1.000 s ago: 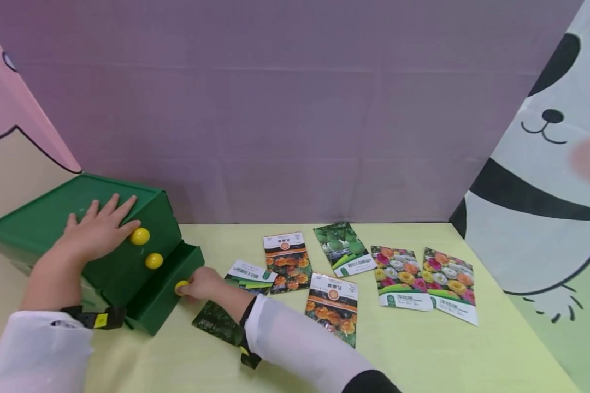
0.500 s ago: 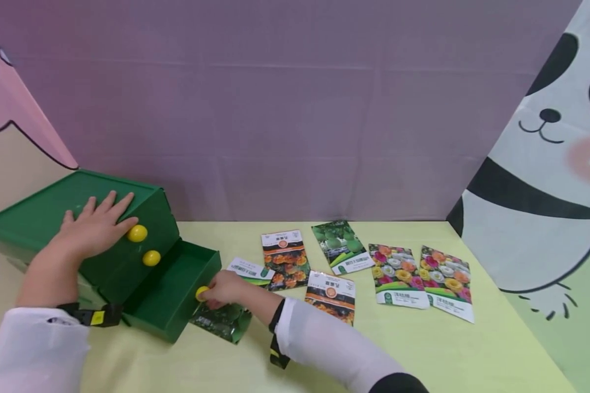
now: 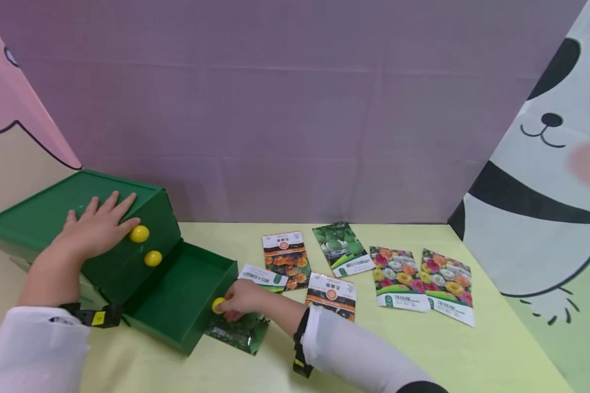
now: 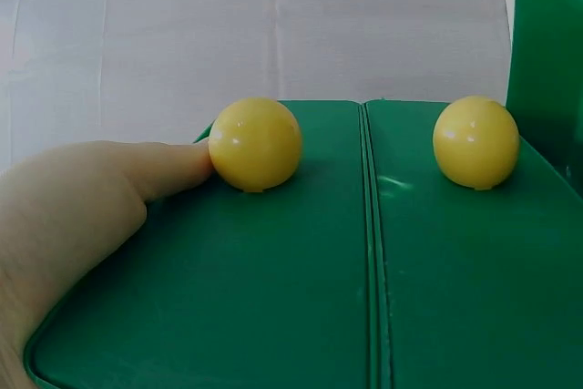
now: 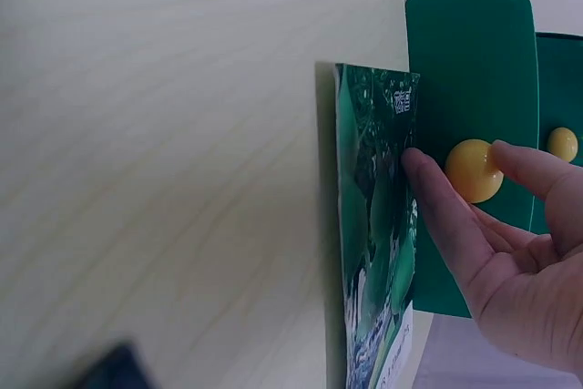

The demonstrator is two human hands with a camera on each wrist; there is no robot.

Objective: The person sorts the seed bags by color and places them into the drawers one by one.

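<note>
A green drawer box [image 3: 49, 210] stands at the left of the table. My left hand [image 3: 95, 229] rests on its top with fingers spread, and the thumb touches the upper yellow knob [image 4: 256, 145]. Below that is a second yellow knob [image 3: 153, 258]. The bottom drawer [image 3: 177, 297] is pulled well out to the right, its green floor in view. My right hand [image 3: 251, 301] pinches this drawer's yellow knob [image 5: 472, 170] between thumb and fingers. Beneath that hand lies a green seed packet [image 3: 241, 332], close to the drawer front; in the right wrist view a fingertip appears at or near this packet [image 5: 375, 207].
Another packet [image 3: 263, 275] lies just behind the right hand, partly hidden. Two orange-flower packets [image 3: 287, 259] [image 3: 331, 295], a green one [image 3: 343, 248] and two mixed-flower packets [image 3: 400, 275] [image 3: 447, 281] spread rightward. A purple cloth [image 3: 295, 109] backs the table.
My right hand has moved right and toward me, drawing the bottom drawer farther out. The nearest green packets have shifted slightly right. The left hand stays on the box top.
</note>
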